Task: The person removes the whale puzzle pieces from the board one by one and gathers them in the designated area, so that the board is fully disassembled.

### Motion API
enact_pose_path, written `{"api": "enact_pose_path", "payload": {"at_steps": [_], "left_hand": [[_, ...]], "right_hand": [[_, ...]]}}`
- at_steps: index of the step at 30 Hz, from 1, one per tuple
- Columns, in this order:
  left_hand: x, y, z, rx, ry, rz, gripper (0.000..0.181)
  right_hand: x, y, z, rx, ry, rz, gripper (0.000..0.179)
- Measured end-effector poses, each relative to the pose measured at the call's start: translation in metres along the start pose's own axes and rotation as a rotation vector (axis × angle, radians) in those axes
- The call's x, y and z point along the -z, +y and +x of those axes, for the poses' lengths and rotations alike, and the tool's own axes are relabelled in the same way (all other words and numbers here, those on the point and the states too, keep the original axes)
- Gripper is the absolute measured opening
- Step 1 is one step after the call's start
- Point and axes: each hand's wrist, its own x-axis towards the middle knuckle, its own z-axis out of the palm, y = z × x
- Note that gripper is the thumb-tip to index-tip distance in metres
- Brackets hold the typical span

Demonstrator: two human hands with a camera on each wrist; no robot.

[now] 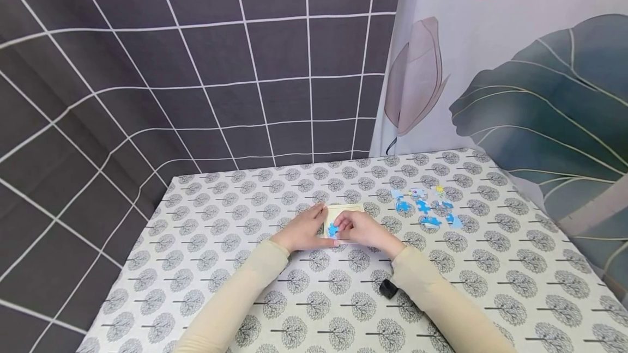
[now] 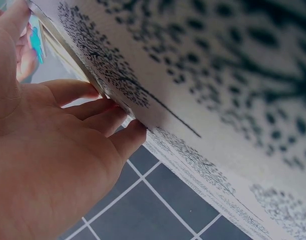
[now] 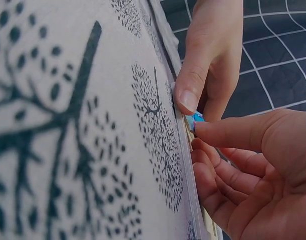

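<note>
A shallow cream puzzle tray [image 1: 345,207] lies on the cloth in front of me. My left hand [image 1: 305,229] grips its left side, thumb at the near edge and fingers at the far left corner. In the left wrist view the fingertips [image 2: 137,127] bear on the tray's edge. A blue jigsaw piece [image 1: 332,230] sits at the tray's near left corner. My right hand [image 1: 365,229] pinches this piece; the right wrist view shows the thumb against the blue piece [image 3: 197,118], close to the left thumb. The right hand covers much of the tray's near right part.
Several loose blue jigsaw pieces [image 1: 423,207] are spread to the right of the tray, one bearing a yellow sun [image 1: 439,189]. A small black object [image 1: 388,288] lies beside the right sleeve. Tree-print cloth [image 1: 206,260] covers the table; dark checked fabric [image 1: 211,59] hangs behind.
</note>
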Motion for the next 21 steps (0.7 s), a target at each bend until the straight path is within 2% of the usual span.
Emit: {"api": "enact_pose_path", "payload": {"at_steps": [21], "left_hand": [[0.0003,-0.0003,0.0011,-0.007,0.009,-0.001,0.102]], "right_hand": [[0.0023,0.0017,-0.0013,0.029,0.013,0.034,0.018]]}}
